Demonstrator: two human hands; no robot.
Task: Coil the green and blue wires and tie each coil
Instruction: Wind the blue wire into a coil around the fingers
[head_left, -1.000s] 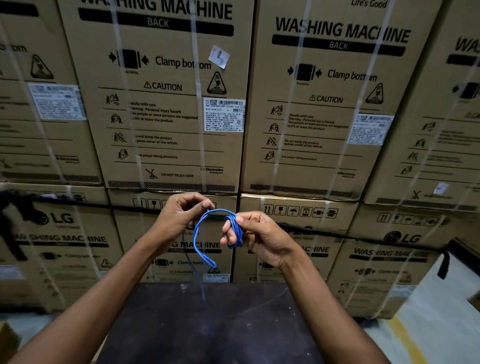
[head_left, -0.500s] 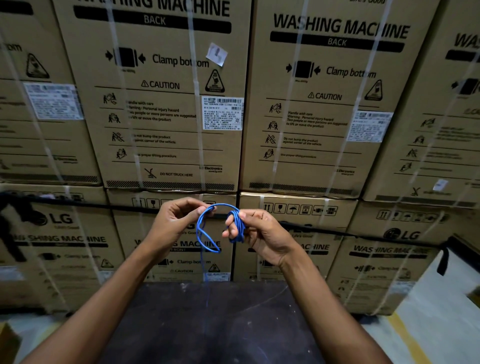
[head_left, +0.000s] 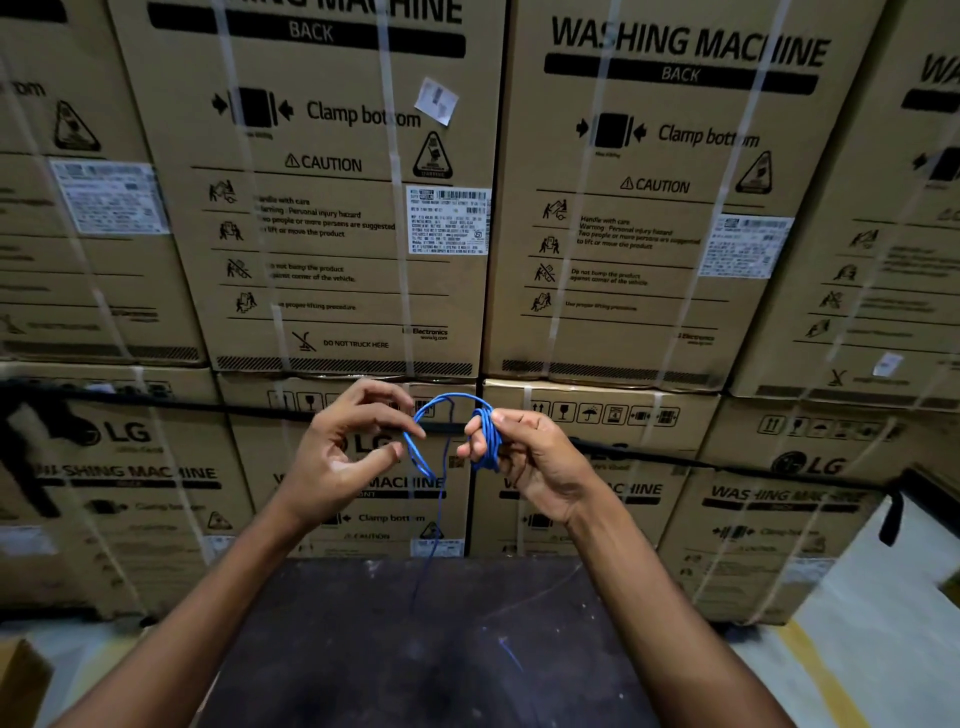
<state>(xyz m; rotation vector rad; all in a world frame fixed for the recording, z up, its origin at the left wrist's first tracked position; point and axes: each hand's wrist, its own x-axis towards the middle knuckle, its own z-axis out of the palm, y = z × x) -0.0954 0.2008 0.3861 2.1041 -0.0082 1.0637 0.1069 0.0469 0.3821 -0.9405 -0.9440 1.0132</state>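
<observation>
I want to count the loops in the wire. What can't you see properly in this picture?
- Blue wire loops, head view: bunched inside the right hand, fingers cover them.
- Wire's hanging tail: thin, fades against the dark table.
- Green wire: not in view.
- Left hand grip: fingertips blurred.

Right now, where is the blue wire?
In the head view the blue wire is up in the air between both hands: its coil is gripped in the right hand, a loop reaches the left hand, above the dark table.
</observation>
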